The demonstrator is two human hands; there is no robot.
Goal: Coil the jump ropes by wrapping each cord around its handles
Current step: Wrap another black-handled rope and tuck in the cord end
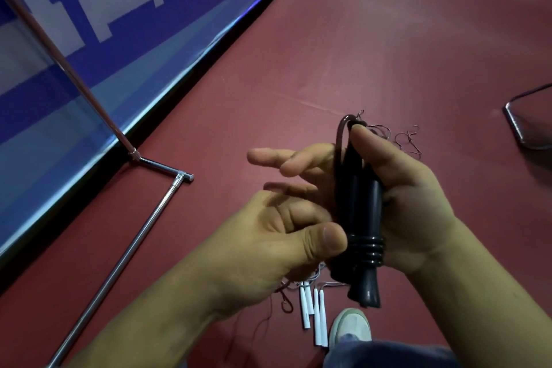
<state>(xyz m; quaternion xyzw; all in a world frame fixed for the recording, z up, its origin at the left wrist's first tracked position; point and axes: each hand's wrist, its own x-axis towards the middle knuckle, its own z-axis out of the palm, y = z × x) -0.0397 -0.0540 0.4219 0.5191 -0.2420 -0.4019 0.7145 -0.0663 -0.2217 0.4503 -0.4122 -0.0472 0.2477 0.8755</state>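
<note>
Two black jump-rope handles (363, 212) lie side by side in my right hand (412, 200), whose thumb presses along them while its fingers stretch out to the left behind them. A dark cord (340, 140) loops at the handles' top end, and several turns of it (366, 248) circle the handles lower down. My left hand (268, 236) sits just left of the bundle, its thumb tip pressing the wound turns. White jump-rope handles (313, 312) with thin cords lie on the floor below my hands.
A red sports floor (388, 54) spreads all around. Loose thin cord (406, 137) lies tangled beyond my right hand. A chrome stand (128, 242) and a blue banner (89, 39) stand at the left. A dark metal frame (525, 119) is at right; my shoe (349, 326) below.
</note>
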